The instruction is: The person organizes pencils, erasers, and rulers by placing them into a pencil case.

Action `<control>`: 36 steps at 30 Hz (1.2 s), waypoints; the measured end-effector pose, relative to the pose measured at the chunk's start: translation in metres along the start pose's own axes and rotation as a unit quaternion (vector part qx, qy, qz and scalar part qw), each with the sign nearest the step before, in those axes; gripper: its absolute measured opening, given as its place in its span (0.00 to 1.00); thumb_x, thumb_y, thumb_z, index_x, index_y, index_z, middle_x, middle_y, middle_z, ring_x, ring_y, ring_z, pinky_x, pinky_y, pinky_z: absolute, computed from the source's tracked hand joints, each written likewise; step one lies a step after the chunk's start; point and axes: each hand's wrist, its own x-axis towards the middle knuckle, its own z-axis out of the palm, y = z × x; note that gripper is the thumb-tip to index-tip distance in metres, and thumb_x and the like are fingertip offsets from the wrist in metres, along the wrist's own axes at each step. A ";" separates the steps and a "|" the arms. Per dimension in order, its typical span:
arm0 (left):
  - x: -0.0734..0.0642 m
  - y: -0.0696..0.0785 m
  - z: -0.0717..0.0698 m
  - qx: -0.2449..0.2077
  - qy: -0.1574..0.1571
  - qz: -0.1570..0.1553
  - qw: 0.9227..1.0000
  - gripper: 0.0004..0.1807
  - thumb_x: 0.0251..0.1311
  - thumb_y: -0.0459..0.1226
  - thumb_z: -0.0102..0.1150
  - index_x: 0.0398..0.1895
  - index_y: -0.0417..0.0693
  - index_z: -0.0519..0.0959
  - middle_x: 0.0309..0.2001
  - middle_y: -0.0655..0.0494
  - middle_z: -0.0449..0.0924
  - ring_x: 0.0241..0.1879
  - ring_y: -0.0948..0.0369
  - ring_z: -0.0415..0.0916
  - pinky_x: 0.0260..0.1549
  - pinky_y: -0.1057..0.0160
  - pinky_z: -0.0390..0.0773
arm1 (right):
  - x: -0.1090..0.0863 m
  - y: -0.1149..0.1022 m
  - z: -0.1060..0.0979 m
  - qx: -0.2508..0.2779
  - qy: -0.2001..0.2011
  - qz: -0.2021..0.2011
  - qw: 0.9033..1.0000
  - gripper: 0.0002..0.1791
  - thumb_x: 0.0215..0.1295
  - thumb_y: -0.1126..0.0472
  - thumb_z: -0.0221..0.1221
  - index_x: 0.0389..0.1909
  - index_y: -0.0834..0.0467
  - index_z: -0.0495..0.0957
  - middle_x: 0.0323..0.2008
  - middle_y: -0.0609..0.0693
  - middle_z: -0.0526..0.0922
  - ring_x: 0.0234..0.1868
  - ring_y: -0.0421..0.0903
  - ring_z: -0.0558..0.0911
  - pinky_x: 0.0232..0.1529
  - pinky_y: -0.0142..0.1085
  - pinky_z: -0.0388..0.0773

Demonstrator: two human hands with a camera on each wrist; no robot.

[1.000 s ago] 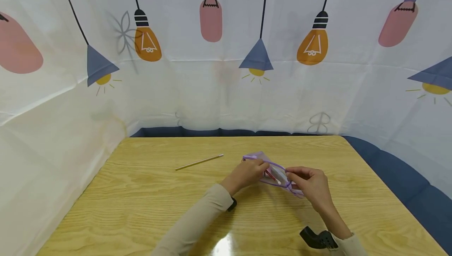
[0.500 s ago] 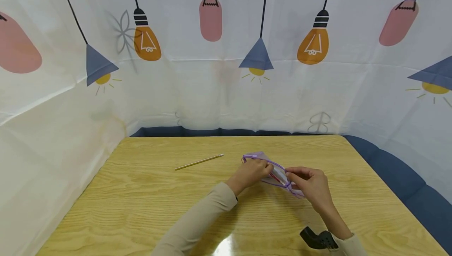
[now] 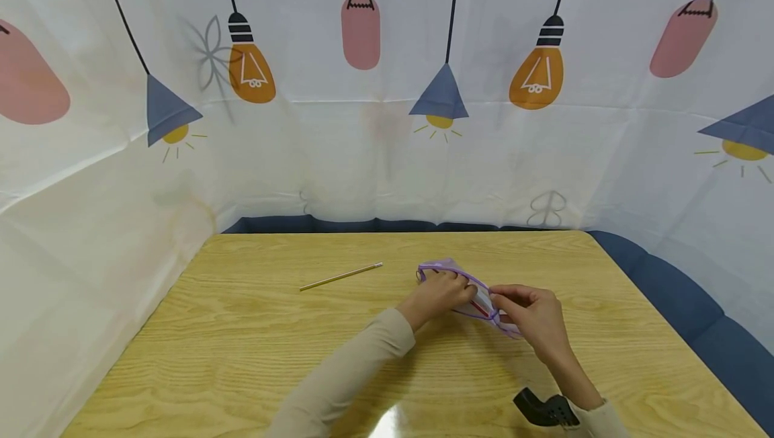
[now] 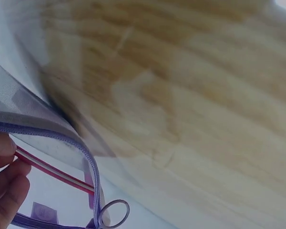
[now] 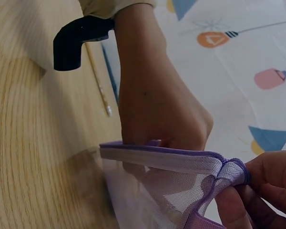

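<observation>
A see-through mesh pouch (image 5: pixel 143 183) with purple zip edging lies gaping between my hands, right of the table's middle. My left hand (image 3: pixel 438 295) reaches in through its mouth; in the right wrist view the fingers show dimly behind the mesh. Inside, its fingertips pinch a red-and-white striped pencil (image 4: pixel 57 172), which lies along the pouch. A ring-shaped zip pull (image 4: pixel 115 213) hangs at the pouch's far-left end. With thumb and fingers, my right hand (image 3: pixel 537 320) grips the near-right corner of the pouch, where the zip edges meet.
A gold-coloured pencil (image 3: pixel 341 277) lies slantwise on the wooden table (image 3: pixel 242 344), left of the pouch. Behind the table hangs a white curtain (image 3: pixel 387 156) printed with lamps. A dark blue padded seat (image 3: pixel 665 290) borders the right side.
My left hand has moved rightward and further into the pouch, and less of the striped pencil shows now. The right hand keeps its place on the corner.
</observation>
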 end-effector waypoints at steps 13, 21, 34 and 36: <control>0.009 -0.002 0.001 -0.120 -0.084 -0.049 0.988 0.11 0.70 0.39 0.53 0.51 0.57 0.81 0.43 0.62 0.81 0.37 0.65 0.79 0.31 0.70 0.77 | 0.000 -0.002 -0.001 0.004 0.004 -0.001 1.000 0.13 0.63 0.62 0.65 0.44 0.68 0.83 0.40 0.62 0.84 0.33 0.46 0.85 0.31 0.42 0.82; 0.009 -0.001 0.003 -0.171 -0.067 -0.078 0.980 0.07 0.68 0.40 0.56 0.43 0.56 0.83 0.36 0.62 0.82 0.32 0.67 0.78 0.25 0.71 0.75 | -0.001 -0.003 -0.001 0.005 0.002 0.005 1.000 0.14 0.63 0.62 0.65 0.44 0.68 0.83 0.40 0.62 0.84 0.35 0.51 0.85 0.32 0.42 0.82; 0.002 -0.004 0.004 -0.191 -0.020 -0.081 0.978 0.05 0.66 0.41 0.59 0.36 0.52 0.82 0.32 0.60 0.81 0.29 0.67 0.77 0.27 0.72 0.74 | -0.001 -0.004 0.000 0.012 0.003 0.005 1.000 0.14 0.63 0.62 0.65 0.44 0.69 0.83 0.39 0.62 0.84 0.32 0.45 0.84 0.31 0.42 0.82; 0.001 -0.004 0.003 -0.195 -0.023 -0.080 0.977 0.04 0.66 0.40 0.59 0.37 0.52 0.82 0.32 0.60 0.81 0.29 0.68 0.76 0.27 0.72 0.73 | -0.001 -0.004 0.000 0.012 0.003 0.005 1.000 0.14 0.63 0.62 0.65 0.43 0.69 0.83 0.39 0.62 0.84 0.31 0.45 0.84 0.31 0.41 0.82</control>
